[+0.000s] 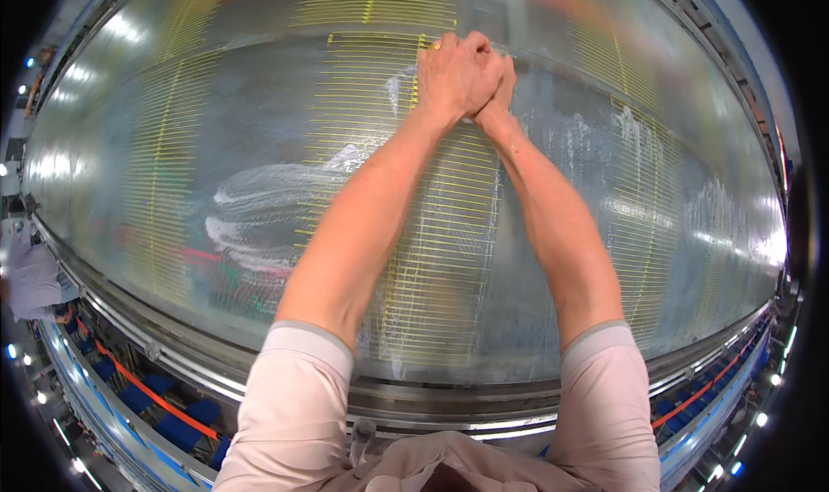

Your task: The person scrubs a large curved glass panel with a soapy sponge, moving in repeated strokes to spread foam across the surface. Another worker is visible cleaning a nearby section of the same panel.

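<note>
Glass panel (259, 129) under stacked left hand (453, 73), right hand (499, 86)

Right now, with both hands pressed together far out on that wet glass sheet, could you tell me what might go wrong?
1. The left hand lies over the right hand, arms fully stretched; on the streaky white foam they could slip forward.
2. All the push lands on one spot of the glass sheet, which might strain it.
3. The body leans over the metal frame, so balance may go.

No packages, labels, signs or screens anywhere (only unmarked surfaces).
</note>
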Tool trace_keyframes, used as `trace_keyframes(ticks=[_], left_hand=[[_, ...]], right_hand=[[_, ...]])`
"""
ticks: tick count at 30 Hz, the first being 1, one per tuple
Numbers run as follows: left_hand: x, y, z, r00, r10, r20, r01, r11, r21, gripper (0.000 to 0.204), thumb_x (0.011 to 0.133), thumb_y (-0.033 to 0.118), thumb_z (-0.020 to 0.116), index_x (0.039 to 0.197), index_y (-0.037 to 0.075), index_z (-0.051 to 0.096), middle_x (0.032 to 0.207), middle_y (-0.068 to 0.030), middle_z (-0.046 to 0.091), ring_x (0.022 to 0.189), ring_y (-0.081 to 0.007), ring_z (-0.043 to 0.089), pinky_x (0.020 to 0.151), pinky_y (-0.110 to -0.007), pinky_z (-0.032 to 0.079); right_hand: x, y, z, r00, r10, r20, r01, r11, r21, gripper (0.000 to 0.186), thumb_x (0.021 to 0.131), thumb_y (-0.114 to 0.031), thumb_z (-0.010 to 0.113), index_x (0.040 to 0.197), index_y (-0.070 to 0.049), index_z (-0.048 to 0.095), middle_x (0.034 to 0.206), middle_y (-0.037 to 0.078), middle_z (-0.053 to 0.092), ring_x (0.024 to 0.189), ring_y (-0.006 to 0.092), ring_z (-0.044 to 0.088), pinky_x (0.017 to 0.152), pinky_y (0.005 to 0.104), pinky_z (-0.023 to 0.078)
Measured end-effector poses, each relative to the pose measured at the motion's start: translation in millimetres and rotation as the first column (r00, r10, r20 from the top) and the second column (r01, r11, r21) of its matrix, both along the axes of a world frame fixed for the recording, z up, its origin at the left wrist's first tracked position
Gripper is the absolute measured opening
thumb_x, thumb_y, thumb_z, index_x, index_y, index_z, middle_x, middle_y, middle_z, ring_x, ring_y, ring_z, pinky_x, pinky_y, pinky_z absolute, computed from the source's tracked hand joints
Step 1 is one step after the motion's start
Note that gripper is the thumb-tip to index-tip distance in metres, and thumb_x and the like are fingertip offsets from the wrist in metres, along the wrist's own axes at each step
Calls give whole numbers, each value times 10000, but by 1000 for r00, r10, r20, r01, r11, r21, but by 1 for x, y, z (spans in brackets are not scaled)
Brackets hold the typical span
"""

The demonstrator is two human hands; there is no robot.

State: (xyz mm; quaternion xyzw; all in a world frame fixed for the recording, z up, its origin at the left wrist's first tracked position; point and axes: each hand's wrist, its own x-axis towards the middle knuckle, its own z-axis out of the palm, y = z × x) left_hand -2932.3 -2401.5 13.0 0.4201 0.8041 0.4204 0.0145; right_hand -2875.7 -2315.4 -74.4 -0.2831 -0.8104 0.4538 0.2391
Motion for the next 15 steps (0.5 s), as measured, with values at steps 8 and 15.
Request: trace_keyframes(ticks=[8,15], left_hand=[[119,-169,5,997,-15,75,11,999,53,294,952,378,643,1096,130,713,990,-160,650,931,-359,619,812,-505,456],[230,-350,28,990,37,134,-19,991,-131,317,908,286,675,1176,119,686,1084,-133,646,1012,-359,603,879,-510,438]], right_hand=[[134,-179,26,998,18,65,-50,838,544,277,964,-386,548,925,-131,651,933,93,657,963,309,564,840,487,392],[230,-355,81,933,126,338,-297,800,521,201,852,-291,678,975,-132,671,937,64,650,945,302,575,783,477,371]])
